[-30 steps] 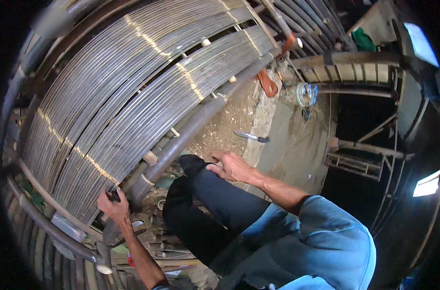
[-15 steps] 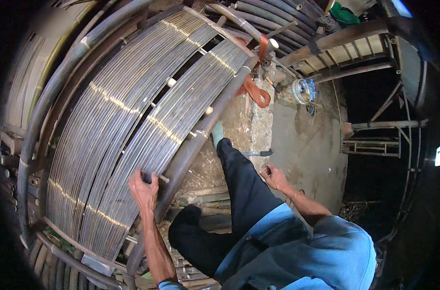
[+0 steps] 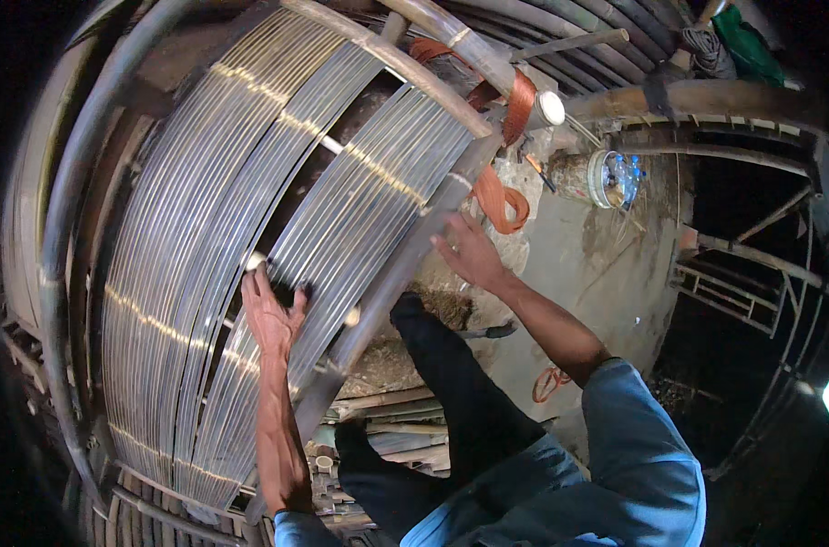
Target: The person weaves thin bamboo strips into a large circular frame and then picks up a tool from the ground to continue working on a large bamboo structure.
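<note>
A wide panel of long, thin grey bamboo-like strips (image 3: pixel 205 210), crossed by pale bands, fills the left half of the view. A dark lengthwise gap separates a narrower section of strips (image 3: pixel 341 214) from the rest. My left hand (image 3: pixel 273 319) rests on the strips beside this gap, fingers and thumb spread, with its fingertips by a pale round pole end (image 3: pixel 255 262). Over the near side of the thick dark edge pole (image 3: pixel 405 246), my right hand (image 3: pixel 473 255) hovers or lightly touches, its fingers apart and nothing visible in them.
A flat reddish-brown strap (image 3: pixel 501 205) hangs looped by the frame's far corner. Beyond it lie an orange-handled tool (image 3: pixel 540 171) and a white bucket (image 3: pixel 604 178) with blue-topped bottles. A dark-handled tool (image 3: pixel 492 331) and an orange cord loop (image 3: pixel 549 384) lie on the ground.
My right hand has moved forward and left, from beside my leg to the edge pole. My left hand has shifted from the panel's near edge to the gap. The view has shifted too.
</note>
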`<action>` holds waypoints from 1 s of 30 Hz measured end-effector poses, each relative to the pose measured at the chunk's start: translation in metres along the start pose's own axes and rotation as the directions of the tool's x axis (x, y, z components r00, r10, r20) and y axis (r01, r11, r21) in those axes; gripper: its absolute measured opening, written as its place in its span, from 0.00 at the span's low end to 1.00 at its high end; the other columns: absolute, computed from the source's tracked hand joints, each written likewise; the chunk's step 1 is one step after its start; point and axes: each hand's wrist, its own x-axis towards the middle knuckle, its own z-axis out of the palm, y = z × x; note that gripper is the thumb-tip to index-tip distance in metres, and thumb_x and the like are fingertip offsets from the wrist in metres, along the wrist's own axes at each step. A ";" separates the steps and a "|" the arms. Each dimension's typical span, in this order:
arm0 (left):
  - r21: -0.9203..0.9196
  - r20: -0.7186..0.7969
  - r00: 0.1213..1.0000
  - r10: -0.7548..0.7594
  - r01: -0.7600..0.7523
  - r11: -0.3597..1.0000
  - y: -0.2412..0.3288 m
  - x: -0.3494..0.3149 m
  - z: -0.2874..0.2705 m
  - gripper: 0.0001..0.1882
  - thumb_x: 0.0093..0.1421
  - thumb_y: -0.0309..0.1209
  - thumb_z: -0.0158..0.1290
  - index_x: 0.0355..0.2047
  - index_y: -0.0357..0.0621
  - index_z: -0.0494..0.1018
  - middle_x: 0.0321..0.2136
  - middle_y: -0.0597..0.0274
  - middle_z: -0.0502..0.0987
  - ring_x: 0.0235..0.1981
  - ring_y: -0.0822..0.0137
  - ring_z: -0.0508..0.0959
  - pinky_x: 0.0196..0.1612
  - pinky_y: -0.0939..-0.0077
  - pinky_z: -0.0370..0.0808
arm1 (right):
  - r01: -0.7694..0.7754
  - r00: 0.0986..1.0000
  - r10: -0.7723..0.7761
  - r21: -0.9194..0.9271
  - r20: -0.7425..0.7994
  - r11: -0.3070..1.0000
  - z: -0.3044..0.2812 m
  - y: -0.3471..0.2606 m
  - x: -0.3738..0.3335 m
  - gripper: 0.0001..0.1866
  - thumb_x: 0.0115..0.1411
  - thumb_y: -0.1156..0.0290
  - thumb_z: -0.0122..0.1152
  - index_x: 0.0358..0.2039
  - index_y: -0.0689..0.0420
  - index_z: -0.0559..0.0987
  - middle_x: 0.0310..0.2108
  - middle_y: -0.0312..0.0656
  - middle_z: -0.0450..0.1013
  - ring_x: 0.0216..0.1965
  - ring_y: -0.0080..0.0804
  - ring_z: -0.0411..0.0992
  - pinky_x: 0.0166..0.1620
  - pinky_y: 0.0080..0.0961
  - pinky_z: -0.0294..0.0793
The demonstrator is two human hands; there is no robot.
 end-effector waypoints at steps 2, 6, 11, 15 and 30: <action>0.012 0.008 1.000 -0.017 0.016 1.000 0.018 0.036 0.018 0.44 0.55 0.44 0.65 0.66 0.33 0.62 0.56 0.35 0.70 0.57 0.36 0.70 0.61 0.47 0.69 | 0.044 0.995 -0.047 -0.046 -0.083 0.998 -0.004 0.014 0.050 0.25 0.68 0.60 0.64 0.59 0.60 0.70 0.49 0.57 0.71 0.53 0.61 0.71 0.56 0.51 0.72; -0.051 0.176 0.968 -0.180 0.192 0.980 0.039 0.078 0.041 0.42 0.57 0.47 0.66 0.64 0.34 0.65 0.47 0.38 0.76 0.48 0.40 0.77 0.53 0.45 0.75 | 0.241 0.938 -0.242 -0.035 -0.247 0.970 -0.009 0.023 0.137 0.23 0.67 0.62 0.64 0.58 0.60 0.72 0.50 0.57 0.71 0.54 0.62 0.69 0.59 0.50 0.70; -0.485 0.581 0.786 -0.213 0.545 0.684 0.016 0.121 0.046 0.30 0.49 0.37 0.77 0.49 0.34 0.80 0.37 0.52 0.86 0.36 0.55 0.85 0.40 0.59 0.81 | 0.325 0.885 -0.340 -0.100 -0.317 0.940 0.010 0.017 0.203 0.26 0.64 0.61 0.68 0.57 0.58 0.72 0.52 0.55 0.68 0.53 0.58 0.68 0.59 0.52 0.69; -0.191 0.755 0.608 -0.247 0.563 0.804 0.036 0.149 0.015 0.19 0.48 0.35 0.77 0.37 0.36 0.87 0.31 0.54 0.87 0.30 0.70 0.84 0.36 0.70 0.80 | 0.420 0.826 -0.447 -0.153 -0.344 0.894 0.021 0.011 0.228 0.29 0.62 0.57 0.69 0.60 0.55 0.73 0.54 0.54 0.65 0.55 0.57 0.65 0.60 0.52 0.67; -0.483 0.738 0.637 -0.222 0.729 0.485 -0.011 0.143 -0.012 0.16 0.57 0.14 0.63 0.46 0.26 0.75 0.39 0.46 0.84 0.35 0.64 0.86 0.39 0.76 0.86 | 0.610 0.669 -0.614 -0.163 -0.418 0.775 0.062 -0.035 0.326 0.36 0.58 0.39 0.65 0.58 0.49 0.77 0.47 0.49 0.62 0.49 0.51 0.60 0.56 0.56 0.58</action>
